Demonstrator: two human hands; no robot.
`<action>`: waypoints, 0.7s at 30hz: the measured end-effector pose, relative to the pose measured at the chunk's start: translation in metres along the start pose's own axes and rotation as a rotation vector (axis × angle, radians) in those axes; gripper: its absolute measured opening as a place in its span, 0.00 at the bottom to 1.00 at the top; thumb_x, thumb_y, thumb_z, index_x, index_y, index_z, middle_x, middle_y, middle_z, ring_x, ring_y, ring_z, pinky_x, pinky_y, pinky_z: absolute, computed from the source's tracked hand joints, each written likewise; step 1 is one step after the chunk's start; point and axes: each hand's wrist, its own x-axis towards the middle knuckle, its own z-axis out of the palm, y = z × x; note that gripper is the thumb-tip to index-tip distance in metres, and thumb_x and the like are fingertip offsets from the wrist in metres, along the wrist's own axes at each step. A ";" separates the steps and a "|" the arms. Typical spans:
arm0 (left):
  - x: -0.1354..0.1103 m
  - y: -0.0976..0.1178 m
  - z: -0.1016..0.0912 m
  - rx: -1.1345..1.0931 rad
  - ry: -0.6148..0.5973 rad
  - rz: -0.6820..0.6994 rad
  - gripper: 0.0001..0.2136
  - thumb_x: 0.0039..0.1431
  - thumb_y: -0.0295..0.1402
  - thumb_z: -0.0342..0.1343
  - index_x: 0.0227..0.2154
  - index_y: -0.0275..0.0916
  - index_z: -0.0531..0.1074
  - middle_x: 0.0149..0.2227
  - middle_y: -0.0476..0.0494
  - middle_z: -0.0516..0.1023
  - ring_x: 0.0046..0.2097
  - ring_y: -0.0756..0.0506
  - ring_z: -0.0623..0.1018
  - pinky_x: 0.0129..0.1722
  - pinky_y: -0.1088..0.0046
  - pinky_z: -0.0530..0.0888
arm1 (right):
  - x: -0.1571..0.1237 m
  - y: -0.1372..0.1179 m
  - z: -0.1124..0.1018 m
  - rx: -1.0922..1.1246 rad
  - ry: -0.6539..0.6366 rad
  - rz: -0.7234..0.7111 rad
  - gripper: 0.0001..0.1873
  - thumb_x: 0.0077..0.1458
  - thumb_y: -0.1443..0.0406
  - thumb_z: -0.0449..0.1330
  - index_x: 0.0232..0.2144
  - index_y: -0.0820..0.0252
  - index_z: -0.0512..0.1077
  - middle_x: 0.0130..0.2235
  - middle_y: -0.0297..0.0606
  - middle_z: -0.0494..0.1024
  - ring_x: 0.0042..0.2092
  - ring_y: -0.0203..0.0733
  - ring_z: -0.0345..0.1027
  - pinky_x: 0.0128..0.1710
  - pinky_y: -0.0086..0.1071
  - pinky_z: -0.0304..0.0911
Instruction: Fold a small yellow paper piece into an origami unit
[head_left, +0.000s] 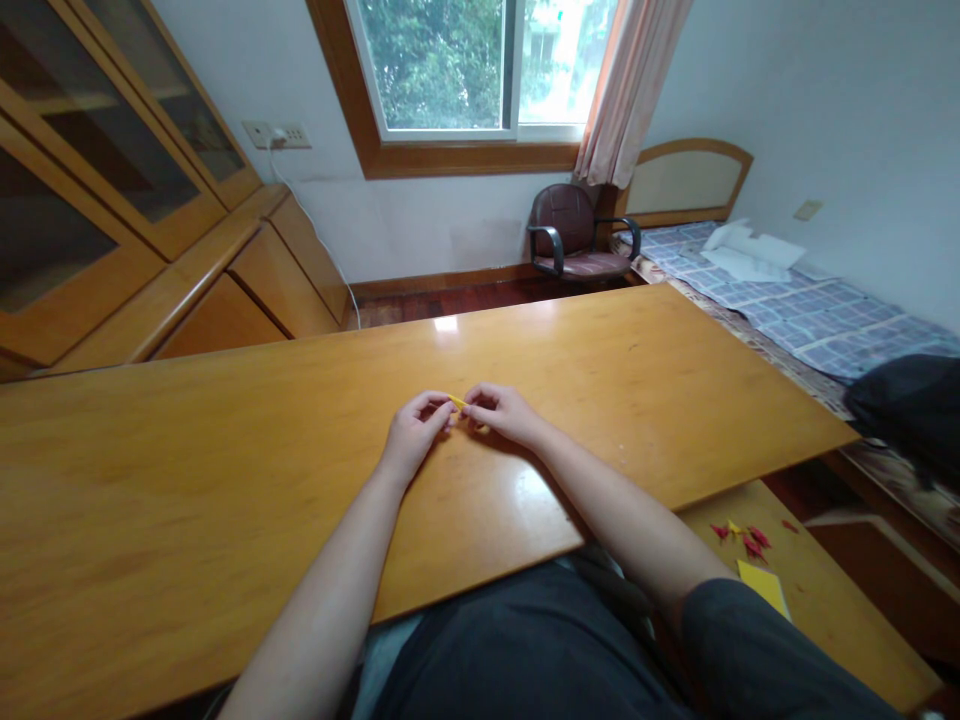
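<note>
Both my hands rest on a wide wooden table (225,470), meeting near its middle. Between them is a small folded piece of yellow paper (458,402). My left hand (414,430) pinches its left end with curled fingers. My right hand (501,411) pinches the right end, fingers closed over it. Most of the paper is hidden by my fingertips.
A lower wooden surface at the right (825,600) holds a yellow paper sheet (763,584) and several small red folded pieces (746,540). Behind the table stand a dark chair (574,232), a bed (810,310) and wooden cabinets (135,230). A dark bag (911,405) lies on the bed.
</note>
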 end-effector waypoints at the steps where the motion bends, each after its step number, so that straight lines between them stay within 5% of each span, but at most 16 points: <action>1: 0.000 0.000 0.000 0.003 0.002 -0.003 0.13 0.51 0.42 0.63 0.32 0.36 0.75 0.24 0.49 0.75 0.27 0.50 0.73 0.28 0.76 0.72 | 0.000 0.000 0.000 -0.017 -0.005 -0.005 0.14 0.54 0.57 0.62 0.33 0.63 0.72 0.29 0.35 0.77 0.28 0.33 0.69 0.28 0.25 0.63; 21: 0.002 -0.004 -0.002 -0.056 -0.022 -0.051 0.17 0.48 0.45 0.65 0.31 0.35 0.77 0.25 0.47 0.77 0.27 0.50 0.74 0.28 0.75 0.73 | 0.000 -0.002 0.000 -0.081 -0.021 -0.024 0.17 0.55 0.54 0.61 0.34 0.64 0.74 0.30 0.36 0.77 0.29 0.34 0.69 0.30 0.27 0.62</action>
